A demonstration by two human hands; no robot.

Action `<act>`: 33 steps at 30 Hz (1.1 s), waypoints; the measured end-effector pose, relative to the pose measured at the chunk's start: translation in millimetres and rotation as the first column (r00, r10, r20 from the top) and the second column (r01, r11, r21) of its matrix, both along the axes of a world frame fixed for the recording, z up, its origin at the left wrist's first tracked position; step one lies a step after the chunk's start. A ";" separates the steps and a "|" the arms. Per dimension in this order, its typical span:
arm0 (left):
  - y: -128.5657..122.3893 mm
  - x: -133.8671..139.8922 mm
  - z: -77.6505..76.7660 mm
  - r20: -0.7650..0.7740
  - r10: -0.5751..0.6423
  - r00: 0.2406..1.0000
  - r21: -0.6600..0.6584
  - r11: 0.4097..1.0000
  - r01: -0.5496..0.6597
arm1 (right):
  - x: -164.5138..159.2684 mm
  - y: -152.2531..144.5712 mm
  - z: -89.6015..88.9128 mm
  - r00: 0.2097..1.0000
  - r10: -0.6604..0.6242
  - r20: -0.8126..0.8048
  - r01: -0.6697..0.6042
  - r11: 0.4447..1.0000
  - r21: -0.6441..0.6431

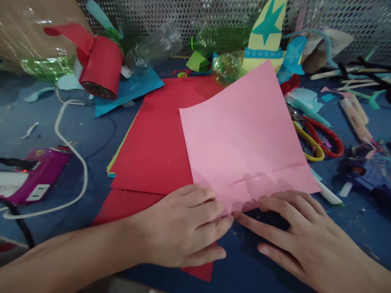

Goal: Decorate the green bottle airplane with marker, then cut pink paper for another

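Note:
A sheet of pink paper [244, 134] lies tilted over red paper sheets [159, 142], with a crease line running across its lower part. My left hand [186, 226] is on the pink sheet's lower left edge, fingers bent and pressing the paper, thumb apart from them. That corner is hidden under the fingers. My right hand [293, 232] rests at the sheet's lower edge with its fingers spread. Its index fingertip meets the edge close to the left fingertips, and nothing is held in it.
Scissors [324, 138] with red and yellow handles lie right of the paper, near a blue glue gun [366, 175]. At left are a purple power strip [42, 175] and a white cable [84, 162]. Behind stand a red-wrapped cylinder [105, 67] and plastic bottles [155, 47].

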State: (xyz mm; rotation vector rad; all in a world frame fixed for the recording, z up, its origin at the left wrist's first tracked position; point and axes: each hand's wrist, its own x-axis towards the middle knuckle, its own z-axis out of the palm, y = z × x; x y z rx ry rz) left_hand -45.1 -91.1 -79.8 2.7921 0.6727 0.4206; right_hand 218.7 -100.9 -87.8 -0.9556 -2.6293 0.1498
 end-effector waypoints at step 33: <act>11.7 -7.8 11.1 0.248 0.046 0.968 -0.306 0.951 0.033 | -0.1 -0.6 -2.0 1.000 0.002 0.001 -0.002 1.000 0.008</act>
